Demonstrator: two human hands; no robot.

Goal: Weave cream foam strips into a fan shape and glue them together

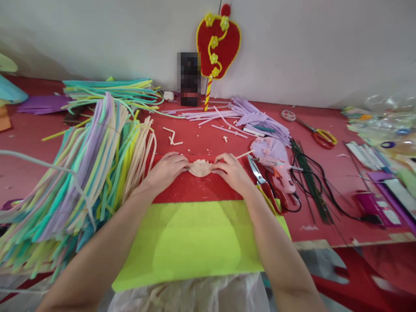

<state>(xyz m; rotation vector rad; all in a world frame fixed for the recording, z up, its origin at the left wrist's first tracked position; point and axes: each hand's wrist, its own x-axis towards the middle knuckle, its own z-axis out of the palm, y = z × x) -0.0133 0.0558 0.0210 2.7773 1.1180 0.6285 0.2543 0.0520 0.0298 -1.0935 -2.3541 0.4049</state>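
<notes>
A small cream fan-shaped piece made of pipe cleaners [199, 168] lies over the red table in the middle, between my two hands. My left hand [172, 168] pinches its left end, fingers bent together. At the opposite end, my right hand [226, 169] grips the piece with thumb and fingers closed. A thin cream strand [244, 154] sticks out beyond the right hand toward a lilac fuzzy pad [268, 147]. Close to the right wrist lie scissors [256, 170] with open blades. A pink glue gun [282, 171] rests just past them.
Bundles of coloured pipe cleaners [97, 143] fill the left side. Lilac pipe cleaners [256, 117] lie behind. A red fan-shaped decoration [219, 52] stands against the wall beside a phone [190, 80]. A black cord [328, 195] and more scissors [310, 130] lie right. A lime-green sheet [198, 238] covers the front edge.
</notes>
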